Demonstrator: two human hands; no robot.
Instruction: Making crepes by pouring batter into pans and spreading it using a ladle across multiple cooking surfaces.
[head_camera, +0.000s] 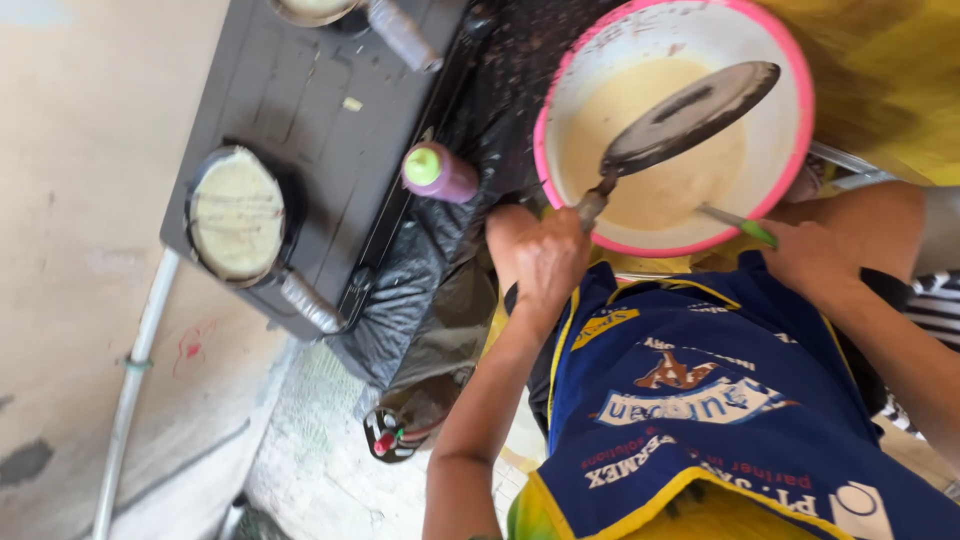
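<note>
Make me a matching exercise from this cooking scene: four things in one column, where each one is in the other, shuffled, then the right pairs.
Things:
1. flat dark pan
2. small pan with a pale crepe
3. purple bottle with a green cap
4. green-handled utensil

Places:
A. on the dark stove top, at its near left corner
B. held in the left hand above the batter in the pink-rimmed bowl
C. at the right hand, tip in the batter
D. between the stove and the bowl, beside black plastic sheeting

Pairs: 1-B, 2-A, 3-D, 4-C

Beige wall, grey pipe
</note>
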